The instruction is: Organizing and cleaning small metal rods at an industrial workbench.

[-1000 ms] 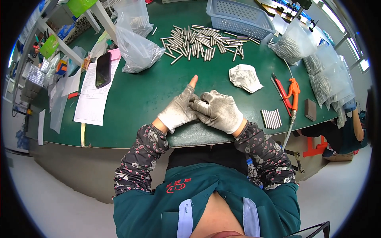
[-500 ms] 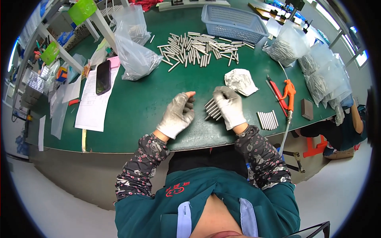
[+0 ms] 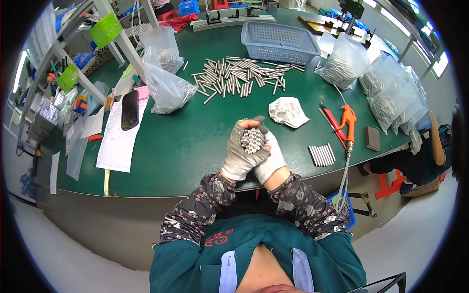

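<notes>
A bundle of shiny metal pins (image 3: 252,140) stands with its round ends facing up, near the table's front edge. My left hand (image 3: 236,157), in a grey-white glove, wraps round it from the left. From the right, my gloved right hand (image 3: 272,158) closes on the same bundle, its fingers partly hidden behind it. To the right lies a short row of pins (image 3: 322,155), side by side. Beyond my hands is a crumpled white cloth or paper (image 3: 288,112), and farther off a loose heap of pins (image 3: 239,77).
A blue plastic basket (image 3: 280,43) stands behind the heap. At right lie an orange air gun (image 3: 348,123) with its hose, a red pen-like tool (image 3: 333,122) and a brown block (image 3: 372,138). Bags of pins (image 3: 342,68) flank them; a phone (image 3: 130,110) rests on papers at left.
My hands have come together round the bundle, which was tilted in my right hand and now stands on end. The whole view has shifted slightly, with table things appearing lower.
</notes>
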{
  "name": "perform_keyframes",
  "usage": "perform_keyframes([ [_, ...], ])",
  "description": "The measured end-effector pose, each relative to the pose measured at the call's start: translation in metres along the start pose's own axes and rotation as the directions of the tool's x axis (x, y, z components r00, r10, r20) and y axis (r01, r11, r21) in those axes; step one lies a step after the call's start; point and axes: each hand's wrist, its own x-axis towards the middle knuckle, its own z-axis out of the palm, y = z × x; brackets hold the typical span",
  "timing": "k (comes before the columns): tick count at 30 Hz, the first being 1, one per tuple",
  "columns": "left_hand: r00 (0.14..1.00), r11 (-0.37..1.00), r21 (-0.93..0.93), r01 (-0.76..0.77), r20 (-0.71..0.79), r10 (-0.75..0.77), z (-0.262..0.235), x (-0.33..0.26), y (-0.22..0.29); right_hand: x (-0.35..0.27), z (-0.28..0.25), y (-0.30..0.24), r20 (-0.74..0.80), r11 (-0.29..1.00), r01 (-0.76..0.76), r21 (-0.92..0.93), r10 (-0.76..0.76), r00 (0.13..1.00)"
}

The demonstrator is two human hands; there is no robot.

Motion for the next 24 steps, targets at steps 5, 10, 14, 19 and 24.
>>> perform_keyframes([
  [5,0.996,1.000,0.008,0.027,-0.088,-0.027,-0.003,0.006,0.003,-0.010,0.012,0.006,-0.285,0.942,0.076,-0.328,-0.175,0.942],
  [10,0.975,0.979,-0.158,0.128,-0.160,-0.153,-0.002,0.004,-0.001,-0.013,0.022,0.005,-0.350,0.905,0.048,-0.422,-0.211,0.913],
  [14,0.956,0.964,-0.218,0.152,-0.217,-0.200,-0.004,0.006,-0.011,-0.003,-0.003,-0.001,-0.333,0.714,-0.062,-0.697,-0.245,0.911],
  [19,0.973,0.988,-0.082,0.133,-0.180,-0.145,-0.011,0.012,-0.003,-0.008,-0.010,-0.012,0.159,-0.217,0.050,-0.975,-0.519,0.840],
  [24,0.994,0.974,0.206,0.091,0.043,-0.101,-0.029,0.011,-0.006,-0.018,0.006,-0.034,0.192,-0.316,0.052,-0.947,-0.431,0.882],
])
